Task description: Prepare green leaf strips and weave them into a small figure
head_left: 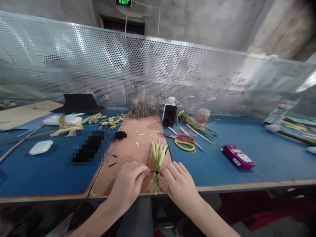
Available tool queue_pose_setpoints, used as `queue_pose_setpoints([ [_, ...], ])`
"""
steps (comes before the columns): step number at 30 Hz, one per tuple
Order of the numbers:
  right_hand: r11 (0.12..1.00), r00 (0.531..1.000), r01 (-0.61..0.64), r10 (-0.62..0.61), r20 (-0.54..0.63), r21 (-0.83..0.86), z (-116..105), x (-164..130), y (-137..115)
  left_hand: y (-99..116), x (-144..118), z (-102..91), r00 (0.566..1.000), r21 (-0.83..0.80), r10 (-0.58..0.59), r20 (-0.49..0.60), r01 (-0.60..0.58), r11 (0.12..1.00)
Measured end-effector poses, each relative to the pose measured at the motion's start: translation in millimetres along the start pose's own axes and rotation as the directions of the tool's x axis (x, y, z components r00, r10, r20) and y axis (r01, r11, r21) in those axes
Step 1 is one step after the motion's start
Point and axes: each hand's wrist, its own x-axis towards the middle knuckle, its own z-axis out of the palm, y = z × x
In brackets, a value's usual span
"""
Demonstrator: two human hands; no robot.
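The left hand (128,184) and the right hand (179,184) sit close together at the near edge of the tabletop (259,164), knuckles up, both forearms reaching in from the bottom of the view. Each has its fingertips pinched on one end of a thin dark tie (155,171) that crosses a small bundle of green leaf strips (158,161); the bundle stands between the two hands, fanned at the top and narrowed at the bottom, over a brown board (133,144) laid on the blue surface. How the tie wraps behind the strips is hidden, and the fingertips themselves are partly covered by the backs of the hands. Short dark pieces and pale offcuts lie scattered on the board, and a heap of dark cords (143,111) lies at its far end. Just right of the board lie scissors (181,138) with red and yellow handles, a dark bottle (169,113) with a white cap, and more leaf stalks (197,126). Farther right is a pink box (239,157). To the left lie a white case (40,147), more leaf trimmings (112,121) and a blurred-out dark patch. A perforated metal screen (148,72) closes off the back.
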Motion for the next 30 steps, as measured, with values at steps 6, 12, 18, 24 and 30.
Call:
queue_pose_setpoints([
  [6,1.0,1.0,0.004,-0.004,-0.002,0.03,4.5,0.6,-2.2,-1.7,-5.7,6.9,0.99,0.0,0.001,-0.138,-0.001,1.0],
  [12,1.0,1.0,-0.008,0.008,-0.018,0.014,17.8,-4.4,-2.1,-7.0,-12.3,11.6,0.99,0.008,0.006,-0.143,-0.005,1.0],
  [18,1.0,1.0,0.016,-0.016,-0.02,0.021,22.1,-7.7,-4.6,-8.5,-17.8,10.1,0.993,0.021,0.006,-0.119,-0.003,1.0],
  [24,0.996,1.0,-0.027,0.026,0.011,0.085,21.4,-1.3,-3.9,-13.6,-20.6,2.3,0.997,-0.014,-0.072,0.007,0.072,0.997],
  [30,0.951,0.992,-0.067,0.03,0.125,0.302,26.2,-7.3,-13.9,-10.4,-23.9,-13.1,0.99,-0.1,-0.128,0.054,0.133,0.986],
])
